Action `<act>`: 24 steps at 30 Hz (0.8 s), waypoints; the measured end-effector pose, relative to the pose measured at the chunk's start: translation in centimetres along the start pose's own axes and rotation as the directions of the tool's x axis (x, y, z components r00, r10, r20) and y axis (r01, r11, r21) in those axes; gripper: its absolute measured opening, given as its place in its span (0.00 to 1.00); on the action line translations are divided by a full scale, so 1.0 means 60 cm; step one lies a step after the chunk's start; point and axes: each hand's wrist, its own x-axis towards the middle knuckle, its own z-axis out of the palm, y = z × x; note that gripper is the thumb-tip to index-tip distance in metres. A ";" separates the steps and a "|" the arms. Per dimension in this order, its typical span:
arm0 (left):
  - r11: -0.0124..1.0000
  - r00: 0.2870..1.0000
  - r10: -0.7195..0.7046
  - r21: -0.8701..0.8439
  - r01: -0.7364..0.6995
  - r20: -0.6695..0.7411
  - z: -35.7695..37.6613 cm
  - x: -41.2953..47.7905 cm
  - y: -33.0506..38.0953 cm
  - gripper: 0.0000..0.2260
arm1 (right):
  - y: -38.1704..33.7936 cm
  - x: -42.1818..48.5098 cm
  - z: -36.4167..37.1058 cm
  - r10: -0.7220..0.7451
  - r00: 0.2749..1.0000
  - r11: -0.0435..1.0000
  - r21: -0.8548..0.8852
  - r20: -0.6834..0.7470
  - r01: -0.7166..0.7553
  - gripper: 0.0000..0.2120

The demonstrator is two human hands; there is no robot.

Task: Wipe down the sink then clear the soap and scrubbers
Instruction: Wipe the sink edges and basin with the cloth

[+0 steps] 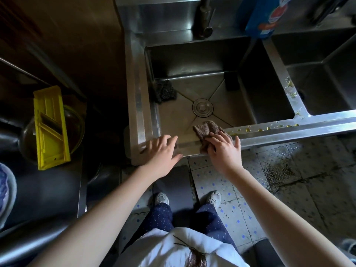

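R hand (224,153) fingers (219,135) curl round cloth (206,130) on sink (137,105) rim, nearer than drain (202,107); L hand (163,153) flat, spread, empty, beside it. One scrubber (164,91) lies beyond-left of drain. Risk: cloth smears yellow drops (269,129), right of drain, along rim or into basin.

Found blue bottle (264,16) cut off at top edge, label print too blurred to read; noted faucet (205,16) truncated likewise; recorded right basin (327,74) cropped by right edge; observed brown cloth (206,130) partly covered by right hand (224,153); could not identify dark block (231,80) in far right corner of sink (138,112); logged bowl (76,124) partly hidden beneath yellow slicer (51,128).
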 end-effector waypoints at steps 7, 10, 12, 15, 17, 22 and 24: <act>1.000 1.000 -0.021 -0.004 0.021 0.003 0.023 0.034 0.091 0.30 | 0.165 0.016 -0.056 0.124 0.992 0.992 -0.019 0.035 -0.123 0.16; 0.999 0.999 -0.035 -0.021 0.035 -0.009 0.029 0.049 0.127 0.31 | 0.189 0.022 -0.065 0.109 0.994 0.994 -0.008 0.031 -0.109 0.16; 0.998 0.998 -0.057 -0.017 0.057 -0.007 0.030 0.057 0.146 0.31 | 0.188 0.021 -0.063 0.061 0.998 0.998 0.009 0.001 -0.061 0.15; 0.997 0.997 -0.071 -0.021 0.071 0.001 0.033 0.067 0.172 0.32 | 0.177 0.017 -0.057 0.006 0.999 0.999 0.054 -0.036 -0.004 0.14; 0.997 0.997 -0.074 -0.024 0.075 0.031 0.035 0.073 0.188 0.33 | 0.168 0.016 -0.053 -0.042 0.999 0.997 0.061 -0.034 0.044 0.14; 0.995 0.995 -0.092 -0.035 0.093 0.040 0.044 0.092 0.231 0.34 | 0.185 0.023 -0.056 -0.132 0.991 0.991 0.004 0.003 0.132 0.14; 0.994 0.995 -0.098 -0.041 0.099 0.030 0.049 0.103 0.247 0.33 | 0.210 0.026 -0.061 -0.138 0.990 0.990 -0.011 0.005 0.138 0.14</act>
